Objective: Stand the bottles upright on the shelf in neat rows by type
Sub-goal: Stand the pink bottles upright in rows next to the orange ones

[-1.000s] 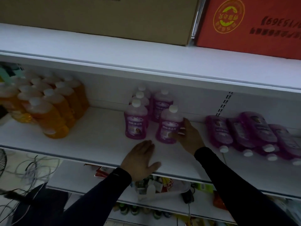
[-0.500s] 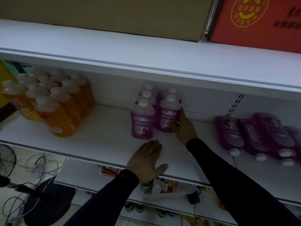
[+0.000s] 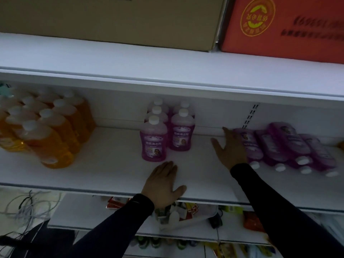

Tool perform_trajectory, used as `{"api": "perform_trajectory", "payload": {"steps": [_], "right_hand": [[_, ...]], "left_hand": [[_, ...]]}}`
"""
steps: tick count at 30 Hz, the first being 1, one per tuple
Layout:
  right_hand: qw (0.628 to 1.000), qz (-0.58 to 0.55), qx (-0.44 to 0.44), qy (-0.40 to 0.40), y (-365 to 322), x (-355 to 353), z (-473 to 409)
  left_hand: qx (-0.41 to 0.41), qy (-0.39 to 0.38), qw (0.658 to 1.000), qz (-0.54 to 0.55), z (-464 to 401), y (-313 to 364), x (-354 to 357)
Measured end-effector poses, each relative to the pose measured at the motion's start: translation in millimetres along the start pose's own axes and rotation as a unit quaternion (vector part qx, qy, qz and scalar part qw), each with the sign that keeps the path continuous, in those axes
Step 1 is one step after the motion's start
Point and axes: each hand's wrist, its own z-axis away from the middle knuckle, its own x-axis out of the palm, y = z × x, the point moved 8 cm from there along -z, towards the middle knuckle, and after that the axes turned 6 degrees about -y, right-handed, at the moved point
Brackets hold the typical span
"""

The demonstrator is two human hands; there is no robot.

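White shelf (image 3: 115, 164), dim light. At its middle, upright purple bottles (image 3: 167, 131) in two short rows running front to back: left row of three, right row of two, white screw caps, translucent violet liquid, pale labels with printed characters and a small picture. Front left-row bottle (image 3: 153, 140) nearest the shelf edge; front right-row bottle (image 3: 182, 131) set a little further back, just beside it. Right of the upright group, fallen purple bottles (image 3: 286, 146) lying on their sides, four or so, packed together, caps pointing toward the shelf front, one riding partly on top of the others; edges blurred. Left of the upright group, well apart, orange bottles (image 3: 54, 131) standing in close rows, white caps, amber liquid. Left hand (image 3: 163, 185) flat on the shelf front edge, just in front of the upright group, fingers straight and together, thumb out to the side, holding nothing. Right hand (image 3: 231, 146) spread open between the upright group and the fallen bottles, fingers extended, back of the hand against or just beside the nearest fallen bottle (image 3: 249, 144); contact not clear, nothing gripped. Both in dark sleeves, hands well apart. Above the shelf, on the upper board: brown carton (image 3: 111, 17) and red box (image 3: 290, 27) with a yellow round emblem. Below the shelf, mixed packets and cables, too dark to identify.
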Motion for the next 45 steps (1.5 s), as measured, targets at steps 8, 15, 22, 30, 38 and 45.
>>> {"api": "perform_trajectory", "payload": {"steps": [8,15,22,30,38,45], "right_hand": [[0.982,0.155,0.089,-0.054,86,-17,29],[0.984,-0.02,-0.093,-0.149,82,-32,63],[0.973,-0.071,0.007,-0.218,107,-28,51],[0.928,0.083,-0.33,-0.154,27,-92,29],[0.904,-0.265,-0.213,-0.258,-5,-43,25],[0.889,-0.334,-0.132,-0.285,-26,20,47]], "left_hand": [[0.024,-0.025,0.999,0.026,-38,33,-24],[0.088,-0.019,0.995,0.042,-75,90,-36],[0.136,0.001,0.99,-0.021,-119,148,-51],[0.059,-0.052,0.994,0.074,-127,134,-50],[-0.063,0.02,0.922,0.381,-64,85,-28],[-0.129,0.015,0.952,0.276,-14,39,-41]]}}
